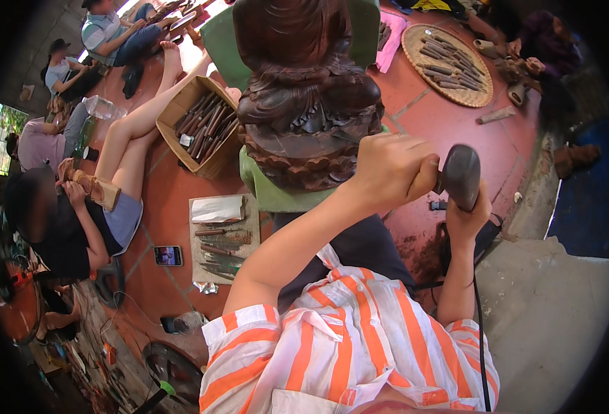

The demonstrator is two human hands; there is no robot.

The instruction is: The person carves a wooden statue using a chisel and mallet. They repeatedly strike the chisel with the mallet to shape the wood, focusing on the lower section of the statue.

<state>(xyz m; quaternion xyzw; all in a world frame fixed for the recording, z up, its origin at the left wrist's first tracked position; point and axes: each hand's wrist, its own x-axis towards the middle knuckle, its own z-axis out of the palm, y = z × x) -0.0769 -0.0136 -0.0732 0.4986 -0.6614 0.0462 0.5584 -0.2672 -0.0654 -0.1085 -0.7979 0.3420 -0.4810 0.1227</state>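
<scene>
A tall dark carved wooden statue (308, 103) stands on a green stool (270, 194) in front of me. My left hand (389, 170) is closed in a fist beside the statue's lower right side and grips the front of a dark grey corded power tool (460, 176). My right hand (467, 219) holds the tool's rounded rear from below. The tool's black cord (480, 331) hangs down past my right forearm. What the tool's tip touches is hidden behind my left hand.
A cardboard box of chisels (201, 124) and a board with more chisels (220, 241) lie on the red tile floor to the left, with a phone (168, 255) nearby. A round woven tray of tools (449, 65) sits far right. A seated person (77, 221) works at left.
</scene>
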